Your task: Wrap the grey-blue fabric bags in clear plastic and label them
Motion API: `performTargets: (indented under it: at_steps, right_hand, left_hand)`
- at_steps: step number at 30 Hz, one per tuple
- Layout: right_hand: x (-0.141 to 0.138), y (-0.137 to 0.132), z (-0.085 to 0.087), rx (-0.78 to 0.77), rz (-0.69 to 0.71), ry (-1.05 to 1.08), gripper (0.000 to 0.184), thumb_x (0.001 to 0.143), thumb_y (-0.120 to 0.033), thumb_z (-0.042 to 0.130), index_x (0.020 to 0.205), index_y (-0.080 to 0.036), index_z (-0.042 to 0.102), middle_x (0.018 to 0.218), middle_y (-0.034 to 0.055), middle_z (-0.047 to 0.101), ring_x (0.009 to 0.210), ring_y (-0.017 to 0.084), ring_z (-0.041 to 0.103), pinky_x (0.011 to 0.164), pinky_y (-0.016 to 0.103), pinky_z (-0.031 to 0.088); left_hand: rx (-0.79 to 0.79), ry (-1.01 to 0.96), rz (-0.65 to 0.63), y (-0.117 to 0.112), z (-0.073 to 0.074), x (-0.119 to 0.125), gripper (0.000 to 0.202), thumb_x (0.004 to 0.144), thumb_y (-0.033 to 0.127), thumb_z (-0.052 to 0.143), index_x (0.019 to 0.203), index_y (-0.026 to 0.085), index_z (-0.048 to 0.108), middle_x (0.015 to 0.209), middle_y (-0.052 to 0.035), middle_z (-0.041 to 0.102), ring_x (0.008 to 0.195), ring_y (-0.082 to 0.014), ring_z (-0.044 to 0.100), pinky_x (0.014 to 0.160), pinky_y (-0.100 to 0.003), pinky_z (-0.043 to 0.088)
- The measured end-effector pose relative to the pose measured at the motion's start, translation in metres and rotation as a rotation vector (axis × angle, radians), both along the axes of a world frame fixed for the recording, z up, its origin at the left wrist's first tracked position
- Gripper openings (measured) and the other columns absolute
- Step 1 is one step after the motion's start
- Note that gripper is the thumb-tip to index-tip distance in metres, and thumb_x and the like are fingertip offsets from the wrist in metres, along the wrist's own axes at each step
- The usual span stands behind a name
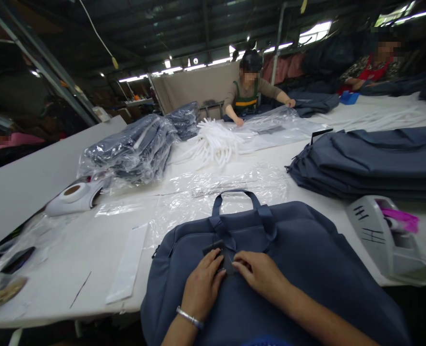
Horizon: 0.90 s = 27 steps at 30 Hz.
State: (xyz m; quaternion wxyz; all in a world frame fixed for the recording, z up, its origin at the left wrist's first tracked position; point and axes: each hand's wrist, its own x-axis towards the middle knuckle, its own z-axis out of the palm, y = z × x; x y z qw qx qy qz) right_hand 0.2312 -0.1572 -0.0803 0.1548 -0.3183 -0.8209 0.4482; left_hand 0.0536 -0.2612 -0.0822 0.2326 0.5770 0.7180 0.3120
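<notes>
A large dark blue bag (288,240) lies flat before me at the table's front edge, its carrying handle (234,193) pointing away. On the bag, below the handle straps, is a small dark tag (228,262). My left hand (203,281), with a silver bracelet at the wrist, holds the tag from its left side, fingertips and thumb on it. Just right of the tag, my right hand (261,273) is closed in a pinch, thumb against the fingers. A thin line shows near its fingertips, but what they hold is too small to make out.
Plastic-wrapped bags (133,144) are piled at the left back, near white strips (216,144). More blue bags (371,161) are stacked at right, behind a grey tape dispenser (375,235). Across the table a person (247,91) handles clear plastic. A white packet (128,264) lies left.
</notes>
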Motion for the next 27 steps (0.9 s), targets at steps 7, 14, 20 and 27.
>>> performTargets:
  at_steps: [7,14,20,27]
  right_hand:
    - [0.032,0.026,-0.002,0.804,-0.148,-0.237,0.044,0.088,-0.018,0.058,0.132,-0.021,0.056,0.116,0.0121,0.064,0.099,0.028,0.056,0.084,0.044,0.046]
    - [0.019,0.004,0.020,0.706,-0.056,-0.063,0.019,0.087,-0.010,0.053,0.095,-0.020,0.067,0.116,0.0090,0.064,0.113,0.025,0.054,0.112,0.052,0.029]
    - [0.021,-0.063,-0.001,0.519,0.020,-0.118,0.034,0.087,-0.017,0.056,0.121,-0.015,0.060,0.113,0.0095,0.067,0.110,0.024,0.059,0.116,0.049,0.030]
    - [0.022,-0.070,-0.044,0.579,0.081,-0.156,0.059,0.093,-0.029,0.052,0.147,-0.013,0.036,0.150,0.0109,0.041,0.139,0.028,0.036,0.118,0.050,0.029]
  left_hand:
    - [0.094,0.066,-0.058,-0.003,-0.007,0.005,0.045,0.082,0.033,0.065,0.127,0.030,0.062,0.144,-0.0059,0.051,0.135,-0.0307,0.042,0.113,-0.049,0.035]
    - [0.143,0.122,-0.104,0.002,-0.018,0.003,0.039,0.085,0.030,0.062,0.124,0.026,0.064,0.142,-0.0094,0.052,0.136,-0.0309,0.042,0.114,-0.049,0.035]
    - [0.296,0.414,-0.189,-0.002,-0.036,-0.003,0.035,0.087,0.022,0.058,0.122,0.020,0.059,0.132,-0.0106,0.060,0.126,-0.0270,0.054,0.103,-0.046,0.050]
    - [0.343,0.499,-0.041,-0.013,-0.025,0.003,0.022,0.089,0.020,0.055,0.110,0.020,0.060,0.120,-0.0107,0.064,0.112,-0.0224,0.063,0.094,-0.037,0.057]
